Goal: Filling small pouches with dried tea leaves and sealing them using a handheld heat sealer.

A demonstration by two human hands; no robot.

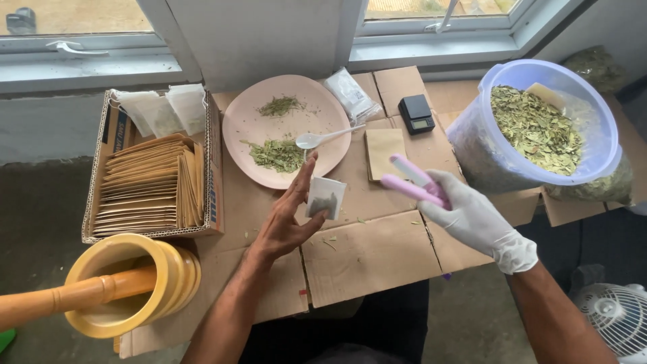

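My bare left hand [286,219] holds a small white filter bag [325,197] with green herb inside, pinched between thumb and fingers over the cardboard. My right hand [472,219], in a white glove, grips a pink and white handheld sealer [414,180] just right of the bag. Beyond them a pink plate [242,125] carries two small heaps of crushed green leaves and a white plastic spoon [323,137].
A clear tub of dried leaves [539,128] stands at the right. A small black scale [416,114], a brown paper sachet [384,152] and a clear packet [350,94] lie nearby. A carton of brown envelopes [155,185] and a yellow mortar with pestle [128,283] sit left. A fan [617,317] is at bottom right.
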